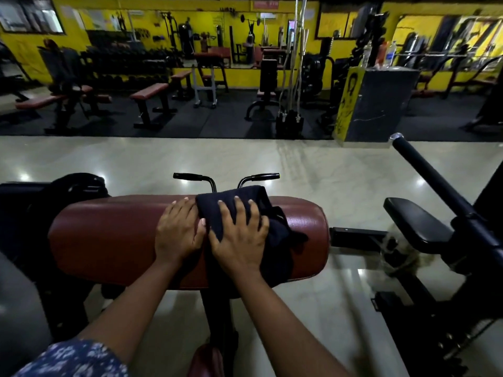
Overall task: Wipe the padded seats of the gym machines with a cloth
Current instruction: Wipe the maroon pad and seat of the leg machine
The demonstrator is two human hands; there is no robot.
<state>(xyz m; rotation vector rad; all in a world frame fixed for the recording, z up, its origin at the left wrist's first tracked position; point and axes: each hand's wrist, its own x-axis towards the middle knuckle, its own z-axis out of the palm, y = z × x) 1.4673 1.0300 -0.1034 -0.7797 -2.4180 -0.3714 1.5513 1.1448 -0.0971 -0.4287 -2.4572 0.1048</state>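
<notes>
Both hands are lying flat on the maroon padded seat (109, 240), which is stretching left to right across the near middle. The right hand (239, 238) is pressing down on the dark cloth (280, 240) with fingers spread wide, holding it against the seat's right half, and the cloth is draping over the seat's near and far edges. The left hand (177, 232) is resting just left of the cloth, fingers straight, thumb touching its edge. 2 black handles (190, 176) are sticking up behind the seat, above the shiny floor (136, 159). A black pad (416, 221) is sitting to the right.
</notes>
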